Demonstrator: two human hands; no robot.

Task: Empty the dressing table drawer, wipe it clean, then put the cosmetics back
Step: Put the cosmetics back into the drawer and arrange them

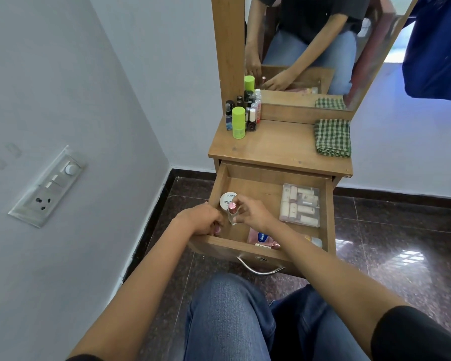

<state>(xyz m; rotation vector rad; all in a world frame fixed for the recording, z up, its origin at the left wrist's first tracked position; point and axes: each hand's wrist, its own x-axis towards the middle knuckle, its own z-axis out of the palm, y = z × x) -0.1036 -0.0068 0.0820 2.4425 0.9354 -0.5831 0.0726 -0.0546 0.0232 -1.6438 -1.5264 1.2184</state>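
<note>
both hands work in the open wooden drawer (329, 212): right hand (253, 214) pinches a small clear pink-capped bottle (232, 214), left hand (203, 219) seems curled closed at the front-left corner, half hiding a round white tub (226, 200).

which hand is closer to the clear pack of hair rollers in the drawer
Right. The right hand is mid-drawer holding a small bottle, left of the roller pack; the left hand is farther, at the drawer's front-left corner.

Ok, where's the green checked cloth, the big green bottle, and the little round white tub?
green checked cloth (332, 138): head view, middle of the folded cloth on the tabletop.
green bottle (238, 123): head view, its body, front of the bottle cluster.
round white tub (227, 201): head view, its lid, inside the drawer.
</note>
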